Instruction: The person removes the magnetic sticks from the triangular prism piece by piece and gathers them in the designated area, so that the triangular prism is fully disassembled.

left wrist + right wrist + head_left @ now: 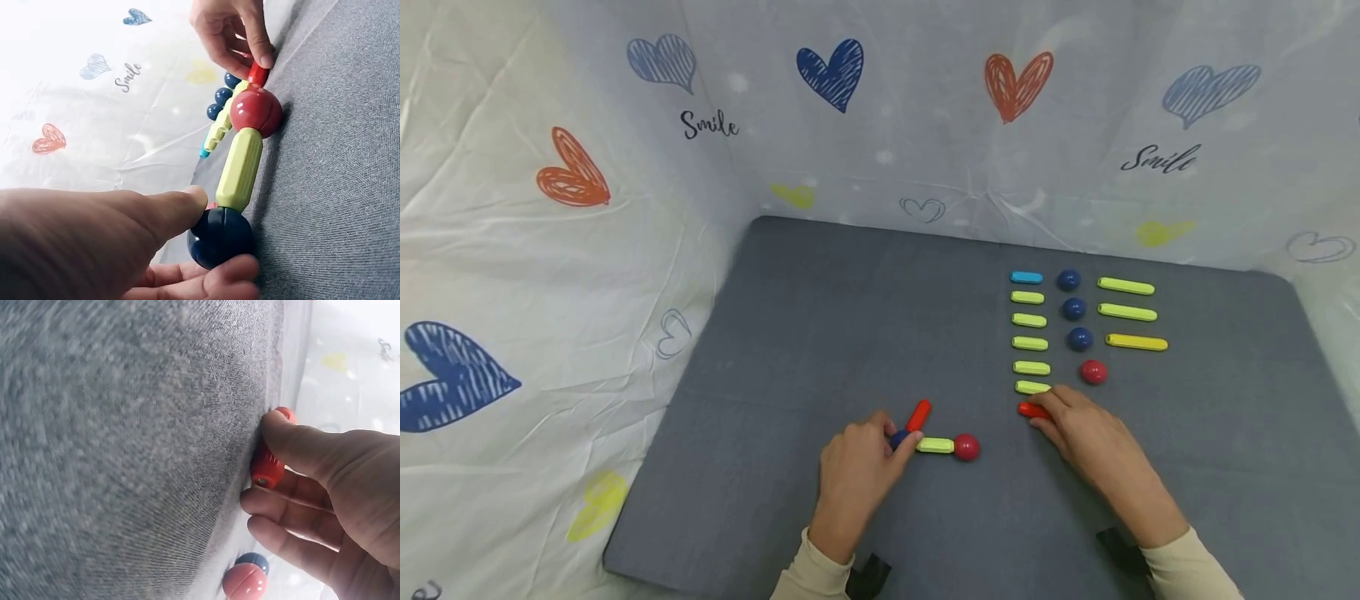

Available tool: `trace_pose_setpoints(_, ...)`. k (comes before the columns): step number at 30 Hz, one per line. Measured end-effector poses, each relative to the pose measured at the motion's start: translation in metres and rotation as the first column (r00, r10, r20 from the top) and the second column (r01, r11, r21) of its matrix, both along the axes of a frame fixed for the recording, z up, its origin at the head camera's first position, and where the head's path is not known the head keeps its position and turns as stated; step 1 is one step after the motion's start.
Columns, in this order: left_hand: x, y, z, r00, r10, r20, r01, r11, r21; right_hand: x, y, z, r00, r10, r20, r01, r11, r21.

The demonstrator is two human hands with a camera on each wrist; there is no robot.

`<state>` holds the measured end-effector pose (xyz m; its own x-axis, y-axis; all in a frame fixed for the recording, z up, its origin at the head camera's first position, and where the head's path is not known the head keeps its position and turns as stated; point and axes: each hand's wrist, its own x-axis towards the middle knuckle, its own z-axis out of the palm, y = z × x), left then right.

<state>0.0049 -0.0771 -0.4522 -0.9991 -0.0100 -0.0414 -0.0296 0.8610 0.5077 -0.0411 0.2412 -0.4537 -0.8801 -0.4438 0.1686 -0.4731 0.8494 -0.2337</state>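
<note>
My left hand point(859, 471) pinches a dark blue ball point(222, 237) between thumb and fingers. From that ball a short light green rod point(240, 169) runs to a red ball point(967, 447), and a red rod point(919, 415) points up and away from it. To the right, my right hand point(1093, 442) grips another short red rod point(269, 459) by thumb and fingers at the near end of a column of rods. The nearest loose light green rod point(1032, 387) lies just beyond its fingertips.
Beyond the right hand are several short light green rods point(1029, 343), a blue rod point(1026, 277), several blue balls point(1073, 309), a red ball point(1093, 372) and longer green and yellow rods point(1137, 342). A heart-printed cloth point(880, 125) hangs behind the grey table point(760, 333).
</note>
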Motion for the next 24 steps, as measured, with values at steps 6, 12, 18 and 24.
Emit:
trace_pose_setpoints(6,0.0,-0.001,0.003,0.999,-0.011,0.044,0.01,0.999,0.043,-0.002,0.0,0.002,0.993,0.045,-0.112,-0.044,0.999,0.015)
trace_pose_setpoints(12,-0.001,-0.002,0.003,0.999,-0.047,-0.01,0.047,0.999,0.023,-0.007,-0.017,0.011,0.973,0.148,-0.179,-0.15,0.989,0.005)
trace_pose_setpoints(18,-0.003,-0.002,0.005,0.996,-0.08,-0.035,0.08,0.997,0.013,-0.009,-0.047,0.011,0.959,0.234,-0.159,-0.234,0.972,0.019)
trace_pose_setpoints(24,-0.005,-0.001,0.005,0.992,-0.114,-0.05,0.115,0.993,0.018,-0.004,-0.075,0.006,0.94,0.311,-0.137,-0.314,0.949,0.0)
